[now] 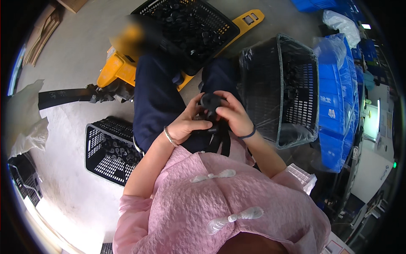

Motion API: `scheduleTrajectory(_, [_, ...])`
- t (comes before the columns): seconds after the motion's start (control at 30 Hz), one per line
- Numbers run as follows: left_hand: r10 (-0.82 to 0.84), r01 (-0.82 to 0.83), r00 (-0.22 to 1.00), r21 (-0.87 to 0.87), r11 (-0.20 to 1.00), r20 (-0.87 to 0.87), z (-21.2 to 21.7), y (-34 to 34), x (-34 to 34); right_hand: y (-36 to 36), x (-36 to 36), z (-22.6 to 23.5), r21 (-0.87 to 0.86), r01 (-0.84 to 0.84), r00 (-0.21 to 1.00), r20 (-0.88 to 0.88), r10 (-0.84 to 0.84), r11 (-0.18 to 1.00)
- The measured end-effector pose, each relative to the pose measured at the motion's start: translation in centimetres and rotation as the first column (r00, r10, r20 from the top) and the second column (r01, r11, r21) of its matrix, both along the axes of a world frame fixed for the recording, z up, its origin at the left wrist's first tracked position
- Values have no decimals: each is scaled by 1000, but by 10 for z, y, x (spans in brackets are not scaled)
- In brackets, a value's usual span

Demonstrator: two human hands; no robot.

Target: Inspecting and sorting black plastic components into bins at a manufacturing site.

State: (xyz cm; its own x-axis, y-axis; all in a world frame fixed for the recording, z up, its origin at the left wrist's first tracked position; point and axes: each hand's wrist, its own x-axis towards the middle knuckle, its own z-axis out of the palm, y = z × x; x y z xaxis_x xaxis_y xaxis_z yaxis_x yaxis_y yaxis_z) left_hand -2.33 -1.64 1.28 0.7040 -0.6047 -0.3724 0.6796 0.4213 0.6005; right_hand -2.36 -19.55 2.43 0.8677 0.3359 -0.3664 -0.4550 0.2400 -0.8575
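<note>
Both my hands meet over my lap on a black rubber part (210,101), round with a hole at its top and dark legs hanging down. My left hand (186,122), with a bracelet on the wrist, grips its lower left side. My right hand (234,113), a dark band on its wrist, closes over the top right of the same part. I sit in a pink top and dark blue trousers.
A black plastic basket (281,89) lined with clear film stands by my right knee. Another black basket (108,149) with several black parts lies on the floor at my left. A yellow pallet truck (122,67) carries a third basket (190,25) ahead. Blue crates (338,106) stack at right.
</note>
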Motion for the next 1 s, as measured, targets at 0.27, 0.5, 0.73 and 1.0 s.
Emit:
scheduleTrajectory(0.27, [-126, 93, 974, -175, 980, -187, -8, 6, 5, -19, 9, -1, 602, 351, 909, -403, -107, 717])
scheduleTrajectory(0.5, [-130, 102, 976, -163, 981, -174, -8, 5, 6, -18, 13, -2, 856, 293, 934, -352, 64, 425])
scheduleTrajectory(0.73, [-119, 84, 977, -200, 976, -175, -11, 4, 6, -24, 16, -2, 837, 48, 996, -78, 32, 545])
scheduleTrajectory(1.0, [-107, 77, 980, -179, 981, -165, -12, 4, 5, -22, 17, 19, 626, 82, 994, 3, -107, 775])
